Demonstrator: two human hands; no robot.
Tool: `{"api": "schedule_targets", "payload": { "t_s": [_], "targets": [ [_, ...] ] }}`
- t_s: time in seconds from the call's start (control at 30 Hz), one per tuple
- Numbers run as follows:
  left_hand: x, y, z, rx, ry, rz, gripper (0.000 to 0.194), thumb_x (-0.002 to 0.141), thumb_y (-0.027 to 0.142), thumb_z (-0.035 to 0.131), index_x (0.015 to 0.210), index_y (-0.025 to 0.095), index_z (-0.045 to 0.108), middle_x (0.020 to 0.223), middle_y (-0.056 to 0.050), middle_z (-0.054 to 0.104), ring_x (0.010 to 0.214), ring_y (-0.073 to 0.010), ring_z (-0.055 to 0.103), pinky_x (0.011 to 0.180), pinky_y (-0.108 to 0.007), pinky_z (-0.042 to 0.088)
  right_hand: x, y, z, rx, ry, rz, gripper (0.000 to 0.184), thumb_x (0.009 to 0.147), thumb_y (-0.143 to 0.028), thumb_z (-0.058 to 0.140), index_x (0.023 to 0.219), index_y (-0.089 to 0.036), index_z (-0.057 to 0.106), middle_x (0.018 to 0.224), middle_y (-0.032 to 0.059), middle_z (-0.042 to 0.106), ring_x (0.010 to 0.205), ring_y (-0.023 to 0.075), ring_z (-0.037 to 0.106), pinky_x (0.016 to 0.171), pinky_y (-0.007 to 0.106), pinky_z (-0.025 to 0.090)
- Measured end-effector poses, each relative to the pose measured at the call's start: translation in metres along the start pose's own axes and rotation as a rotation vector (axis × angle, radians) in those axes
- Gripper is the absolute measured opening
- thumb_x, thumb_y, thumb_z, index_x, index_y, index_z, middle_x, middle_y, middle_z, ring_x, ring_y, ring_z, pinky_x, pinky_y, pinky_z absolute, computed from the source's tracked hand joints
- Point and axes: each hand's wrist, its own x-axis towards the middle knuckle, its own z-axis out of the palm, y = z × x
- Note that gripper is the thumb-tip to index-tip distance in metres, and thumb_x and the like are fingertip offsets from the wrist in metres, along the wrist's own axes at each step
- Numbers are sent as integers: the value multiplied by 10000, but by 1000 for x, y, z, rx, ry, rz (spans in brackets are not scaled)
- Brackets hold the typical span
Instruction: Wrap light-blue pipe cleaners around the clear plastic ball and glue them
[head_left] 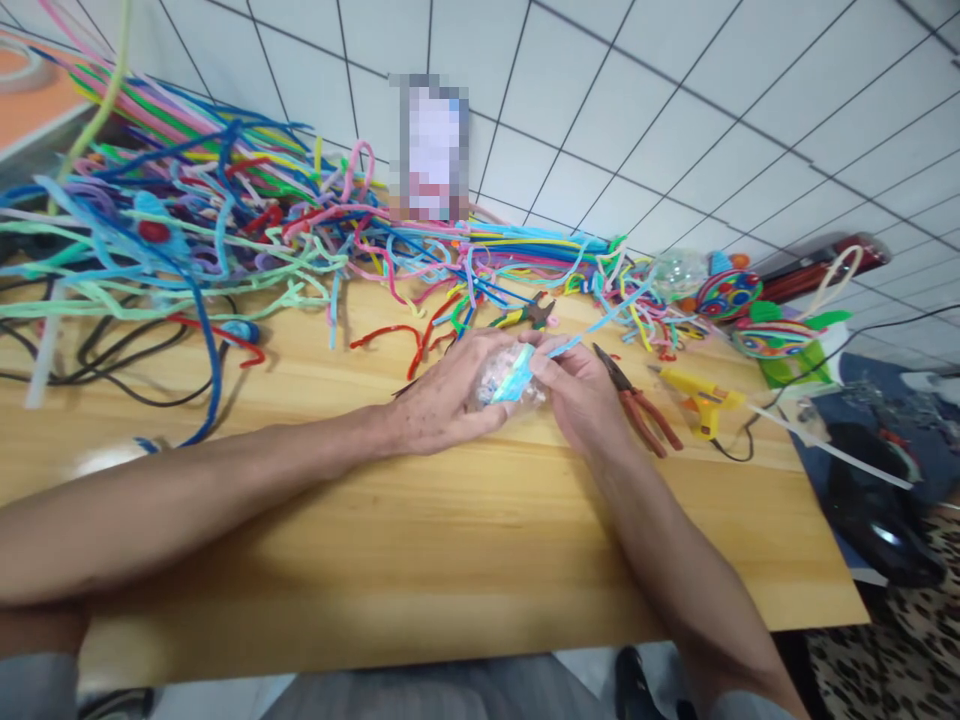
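My left hand [450,395] is wrapped round the left side of a clear plastic ball [491,372]. Strips of light blue and yellow-green pipe cleaner [515,376] lie across the ball's surface. My right hand [581,385] pinches a light blue pipe cleaner [566,346] at the ball's right side; its free end runs up and to the right. Just right of that hand lie pliers with red-brown handles [646,412]. Cutters with yellow-green handles [525,316] rest behind the ball. My fingertips partly hide the ball.
A heap of coloured pipe cleaners [247,235] covers the table's back left. A yellow glue gun [701,393] with a white stick lies at right. Decorated balls [727,294] stand at back right. A blurred upright panel [433,150] leans near the tiled wall. Black cable [112,345] coils at left.
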Motion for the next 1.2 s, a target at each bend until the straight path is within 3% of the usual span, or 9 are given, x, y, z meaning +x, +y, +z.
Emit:
{"api": "schedule_targets", "payload": {
  "t_s": [0.3, 0.63, 0.83, 1.2],
  "targets": [
    [1, -1, 0, 9, -27, -15, 813, 953, 347, 713, 1669, 308, 328, 1654, -149, 521, 1538, -376, 493, 1252, -658, 480, -2, 2, 1, -50, -11, -79, 347, 745, -508, 953, 823, -283, 701, 1229, 36, 746, 1084, 231, 675, 967, 409, 585],
    [3, 5, 1, 2, 25, -116, 642, 1032, 473, 668, 1599, 270, 446, 1563, -142, 628, 1404, -339, 634, 1183, -557, 545, -1, 1, 1, -65, -45, -93, 357, 735, -529, 975, 821, -289, 725, 1214, 27, 759, 1109, 232, 685, 977, 402, 576],
    [0, 0, 1, 8, 31, -31, 632, 1025, 423, 687, 1587, 266, 444, 1538, -148, 628, 1380, -326, 631, 1144, -526, 563, 4, 4, -6, -70, -13, -66, 403, 697, -584, 977, 787, -279, 730, 1190, 34, 760, 1063, 234, 684, 937, 387, 580],
    [1, -1, -1, -9, 12, 47, 703, 1008, 368, 696, 1627, 299, 369, 1575, -159, 585, 1447, -355, 571, 1188, -595, 526, 3, 3, -5, -84, 0, -81, 432, 684, -588, 989, 789, -267, 719, 1161, 41, 768, 979, 215, 673, 866, 374, 579]
  ]
}}
